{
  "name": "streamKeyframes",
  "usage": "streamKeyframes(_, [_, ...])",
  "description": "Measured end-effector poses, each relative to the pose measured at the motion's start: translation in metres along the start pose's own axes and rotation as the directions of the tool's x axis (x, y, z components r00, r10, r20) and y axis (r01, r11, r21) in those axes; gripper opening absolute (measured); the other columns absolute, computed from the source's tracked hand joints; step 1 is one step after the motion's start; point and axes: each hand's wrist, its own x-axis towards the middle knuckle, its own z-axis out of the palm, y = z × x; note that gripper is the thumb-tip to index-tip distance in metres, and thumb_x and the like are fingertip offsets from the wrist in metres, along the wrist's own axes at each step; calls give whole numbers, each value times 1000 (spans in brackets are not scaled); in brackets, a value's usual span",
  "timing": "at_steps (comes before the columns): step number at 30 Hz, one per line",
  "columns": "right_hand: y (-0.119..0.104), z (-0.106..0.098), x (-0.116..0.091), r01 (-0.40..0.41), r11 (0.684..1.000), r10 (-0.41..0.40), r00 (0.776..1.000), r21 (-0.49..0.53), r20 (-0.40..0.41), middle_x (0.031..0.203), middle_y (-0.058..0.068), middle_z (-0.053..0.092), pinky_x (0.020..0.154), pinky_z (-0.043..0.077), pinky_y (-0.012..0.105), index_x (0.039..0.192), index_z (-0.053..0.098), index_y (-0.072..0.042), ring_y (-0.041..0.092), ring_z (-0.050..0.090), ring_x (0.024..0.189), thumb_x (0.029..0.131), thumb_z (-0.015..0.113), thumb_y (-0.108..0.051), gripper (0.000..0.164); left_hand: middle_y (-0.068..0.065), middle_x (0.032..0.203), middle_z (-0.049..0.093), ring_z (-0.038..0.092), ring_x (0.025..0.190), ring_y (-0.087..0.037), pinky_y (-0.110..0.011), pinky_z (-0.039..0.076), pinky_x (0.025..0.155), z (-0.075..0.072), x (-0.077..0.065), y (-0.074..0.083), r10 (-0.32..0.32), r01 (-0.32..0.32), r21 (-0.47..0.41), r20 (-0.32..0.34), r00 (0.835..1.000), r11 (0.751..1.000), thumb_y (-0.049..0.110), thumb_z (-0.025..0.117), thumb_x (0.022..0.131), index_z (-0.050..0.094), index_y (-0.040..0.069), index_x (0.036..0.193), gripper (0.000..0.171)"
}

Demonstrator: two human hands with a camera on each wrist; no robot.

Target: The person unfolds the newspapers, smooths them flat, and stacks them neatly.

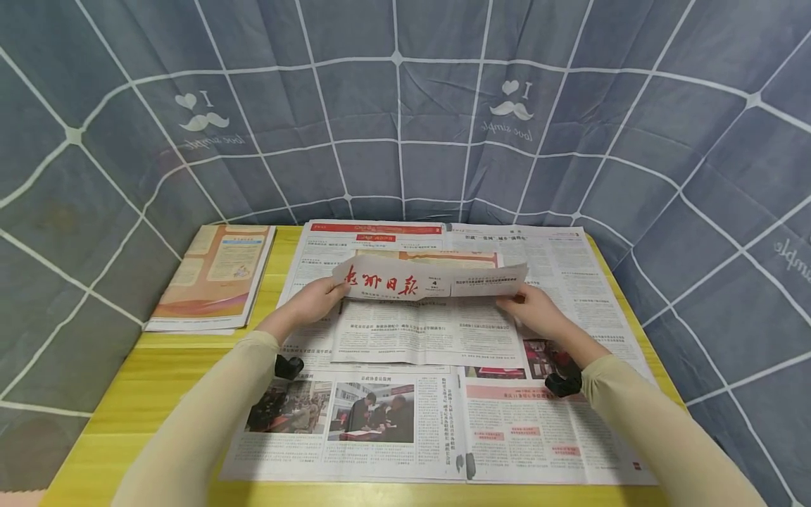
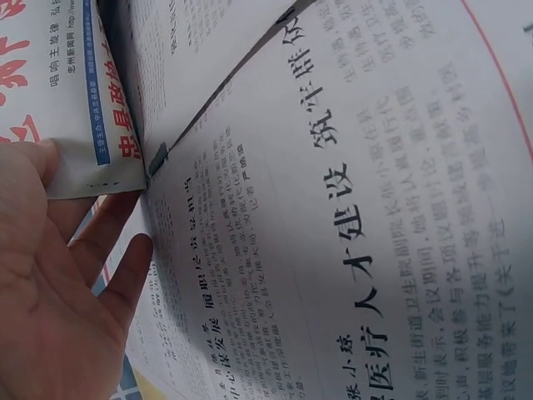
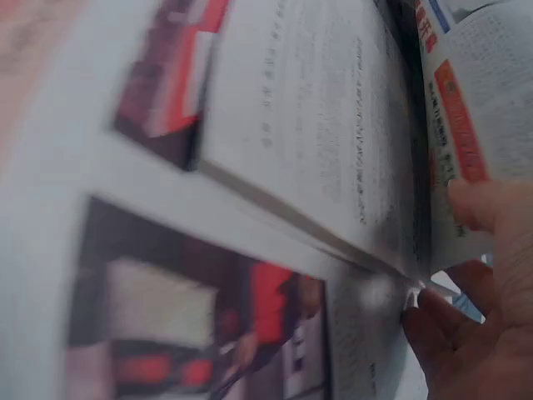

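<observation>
A newspaper edge with a red title [image 1: 389,278] stands raised in the head view, held at both ends. My left hand [image 1: 312,301] pinches its left end, thumb on the printed face and fingers behind, as the left wrist view shows. At the other end my right hand [image 1: 538,308] pinches the paper between thumb and fingers. The flat part of this paper [image 1: 431,334] lies below the raised strip, over the middle of a large spread newspaper [image 1: 380,465]. Behind the strip shows the top edge of an orange booklet [image 1: 453,258], its lower part hidden.
A stack of orange-covered booklets [image 1: 212,278] lies at the left on the yellow table [image 1: 127,401]. Grey checked cloth [image 1: 405,113] rises behind the table and along both sides. Black bands [image 1: 562,384] sit at both wrists.
</observation>
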Motion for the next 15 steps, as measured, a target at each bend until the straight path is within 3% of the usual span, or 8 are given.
streamKeyframes(7, [0, 2, 19, 1, 996, -6, 998, -92, -57, 135, 21, 62, 102, 46, 58, 143, 56, -5, 38, 62, 119, 103, 64, -22, 45, -10, 114, 67, 60, 89, -24, -43, 44, 81, 0, 0, -1, 0, 0, -41, 8, 1000, 999, 41, 39, 112, 66, 10, 130, 45])
streamKeyframes(15, [3, 5, 27, 33, 987, -54, 990, -157, -132, 140, 20, 60, 108, 41, 58, 144, 57, -7, 40, 56, 128, 106, 60, -29, 44, -10, 119, 67, 61, 94, -24, -44, 45, 84, -1, 0, -3, 13, -13, -61, -3, 1000, 998, 41, 39, 112, 66, 11, 132, 46])
